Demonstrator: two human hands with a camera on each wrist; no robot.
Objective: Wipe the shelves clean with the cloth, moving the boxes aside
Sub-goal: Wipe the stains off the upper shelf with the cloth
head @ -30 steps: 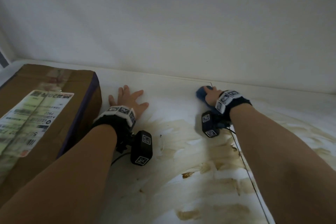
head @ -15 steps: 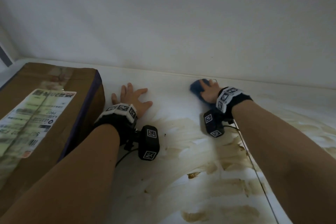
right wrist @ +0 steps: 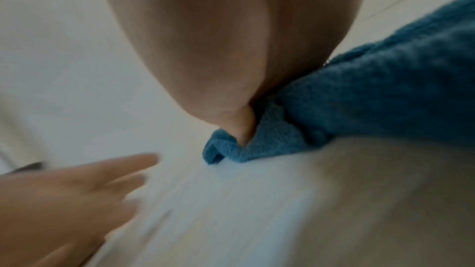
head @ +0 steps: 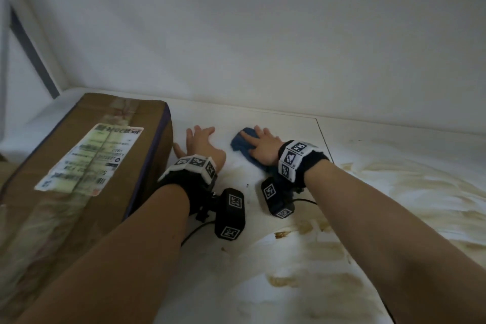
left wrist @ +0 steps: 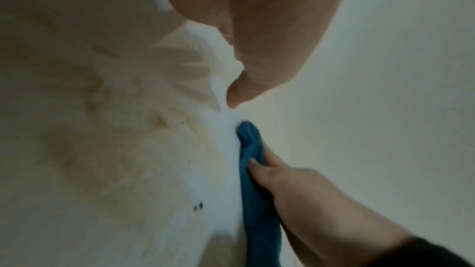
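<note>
Presently the right hand [head: 263,148] is pressing the blue cloth [head: 243,143] flat against the shelf [head: 394,155] near the back wall [head: 263,34], fingers spread over it rather than curled round. The left hand [head: 202,146] is lying open and empty on the shelf, just beside the cardboard box [head: 86,160]. Yellowish smears [head: 315,258] are covering the near and right part of the surface. Risks, as judged: the cloth is bunching under the palm, so it may be spreading the residue instead of lifting it; the strip beneath the box is going unwiped unless the box gets shifted; the dangling wrist cables [head: 305,200] may be dragging through the wet streaks.
</note>
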